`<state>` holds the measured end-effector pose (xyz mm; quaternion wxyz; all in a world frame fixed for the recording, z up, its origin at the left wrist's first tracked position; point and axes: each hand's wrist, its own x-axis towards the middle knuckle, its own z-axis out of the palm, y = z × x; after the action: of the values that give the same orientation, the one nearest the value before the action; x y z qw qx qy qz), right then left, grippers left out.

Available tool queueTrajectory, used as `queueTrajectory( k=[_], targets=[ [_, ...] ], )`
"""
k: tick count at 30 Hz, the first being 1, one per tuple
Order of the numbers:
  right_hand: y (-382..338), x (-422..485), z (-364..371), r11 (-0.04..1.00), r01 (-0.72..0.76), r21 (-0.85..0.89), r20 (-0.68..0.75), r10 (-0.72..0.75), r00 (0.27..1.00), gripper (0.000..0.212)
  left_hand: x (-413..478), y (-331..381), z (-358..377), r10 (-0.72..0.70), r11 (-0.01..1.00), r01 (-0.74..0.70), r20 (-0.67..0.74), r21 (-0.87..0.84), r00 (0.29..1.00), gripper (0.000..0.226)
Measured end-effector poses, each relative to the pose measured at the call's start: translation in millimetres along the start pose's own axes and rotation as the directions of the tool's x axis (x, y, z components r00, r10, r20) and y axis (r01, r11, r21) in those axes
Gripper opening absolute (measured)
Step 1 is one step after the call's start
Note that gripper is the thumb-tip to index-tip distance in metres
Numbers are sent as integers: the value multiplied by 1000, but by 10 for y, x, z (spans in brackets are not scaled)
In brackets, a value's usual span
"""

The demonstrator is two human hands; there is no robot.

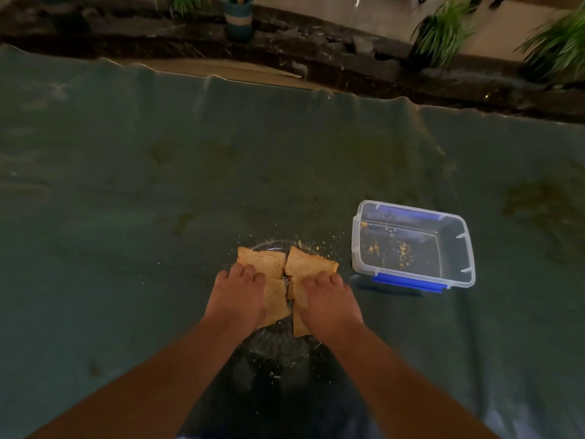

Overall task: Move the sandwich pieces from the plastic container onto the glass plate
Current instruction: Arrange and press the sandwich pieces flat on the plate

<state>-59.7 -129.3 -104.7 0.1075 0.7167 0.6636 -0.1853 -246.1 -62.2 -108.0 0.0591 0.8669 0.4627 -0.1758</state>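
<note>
Both hands lie flat, fingers spread, on the sandwich pieces (286, 274): left hand (235, 296), right hand (329, 299). The pieces are on the plate (278, 343) near the table's (126, 185) near edge. The container (411, 245) stands right of the plate, holding only crumbs.

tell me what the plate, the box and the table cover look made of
Plate: clear ribbed glass, seemingly; the dark cover shows through it.
Box: transparent glossy plastic with blue clips; crumbs visible through its walls.
Cover: dull grey-green sheet, wrinkled at the far edge, probably cloth or soft vinyl.
</note>
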Motion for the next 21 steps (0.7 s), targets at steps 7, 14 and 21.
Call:
queueTrajectory(
  k=[7, 14, 21],
  targets=[
    [92, 143, -15, 985, -15, 171, 61, 4, 998, 23, 115, -43, -37, 32, 989, -33, -12, -143, 999, 30],
    [196, -20, 95, 962, 48, 268, 92, -75, 993, 33, 71, -127, 32, 120, 971, -80, 170, -225, 978, 39],
    [50, -59, 139, 978, 165, 126, -20, -164, 986, 45, 42, -27, 202, 170, 983, -167, 26, -80, 985, 62]
  ],
)
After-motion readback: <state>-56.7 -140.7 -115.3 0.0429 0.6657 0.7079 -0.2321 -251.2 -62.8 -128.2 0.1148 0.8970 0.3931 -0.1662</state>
